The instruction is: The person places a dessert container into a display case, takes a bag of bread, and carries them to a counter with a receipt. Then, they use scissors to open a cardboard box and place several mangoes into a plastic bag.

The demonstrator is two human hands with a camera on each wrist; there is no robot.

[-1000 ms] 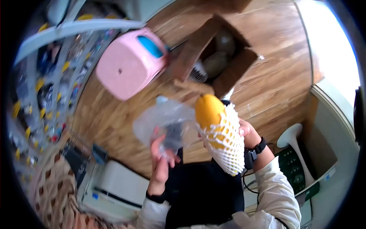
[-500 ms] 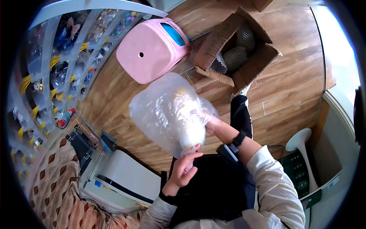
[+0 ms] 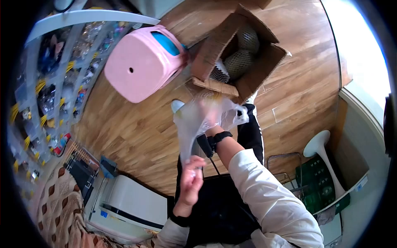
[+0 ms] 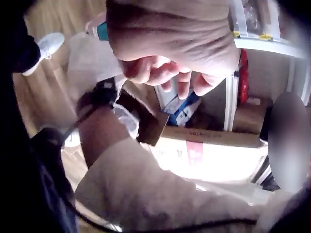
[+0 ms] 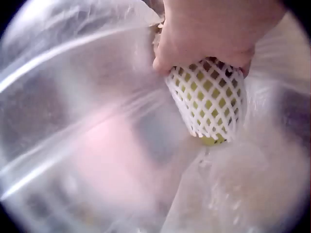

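A clear plastic bag (image 3: 188, 128) hangs in front of the body, its near edge pulled down to my left hand (image 3: 191, 184). The left fingers pinch that edge. My right hand (image 5: 218, 34) is inside the bag, seen blurred through the film in the head view. It grips the upper part of a yellow-green fruit in a white foam net (image 5: 209, 99), whose lower end points down in the right wrist view. In the head view most of the fruit is hidden by the hand and bag. The left wrist view shows the left fingers curled.
Beyond the bag, an open cardboard box (image 3: 225, 84) holds several net-covered round fruits (image 3: 239, 64). A pink stool (image 3: 132, 62) stands left of it on the wooden floor (image 3: 136, 136). Shelves of packaged items (image 3: 62, 82) line the left; a green crate (image 3: 316, 177) sits at right.
The netted fruit went from outside the bag into it, held by the right hand. The right hand then moved forward, toward the box; the left hand kept the bag's edge.
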